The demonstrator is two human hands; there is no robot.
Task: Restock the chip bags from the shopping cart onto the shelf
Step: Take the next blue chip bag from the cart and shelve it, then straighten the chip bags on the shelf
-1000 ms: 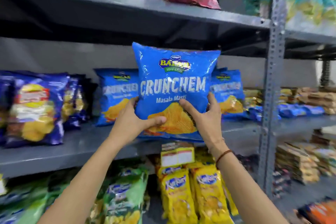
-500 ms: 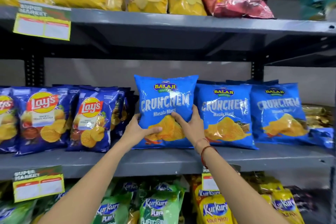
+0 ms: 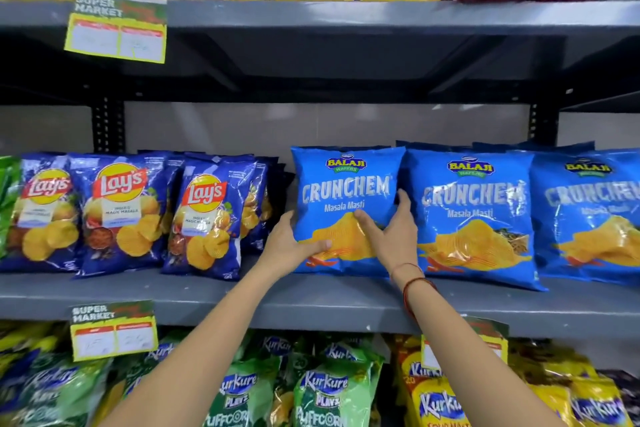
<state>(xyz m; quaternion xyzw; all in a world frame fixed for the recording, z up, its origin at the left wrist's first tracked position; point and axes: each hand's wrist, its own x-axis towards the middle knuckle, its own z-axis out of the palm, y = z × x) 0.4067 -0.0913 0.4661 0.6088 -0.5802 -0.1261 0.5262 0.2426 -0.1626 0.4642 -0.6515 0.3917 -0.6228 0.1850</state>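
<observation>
Both hands, left hand [image 3: 289,246] and right hand [image 3: 394,232], clasp upright Crunchem bag [image 3: 343,184]; seat base flat on shelf [image 3: 311,302], flush beside right-hand neighbour bag [image 3: 474,211], then release.

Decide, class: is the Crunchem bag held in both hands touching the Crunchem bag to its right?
Touching. In the head view the held Crunchem bag presses its right edge against the neighbouring Crunchem bag, with no gap between them above the right hand.
</observation>
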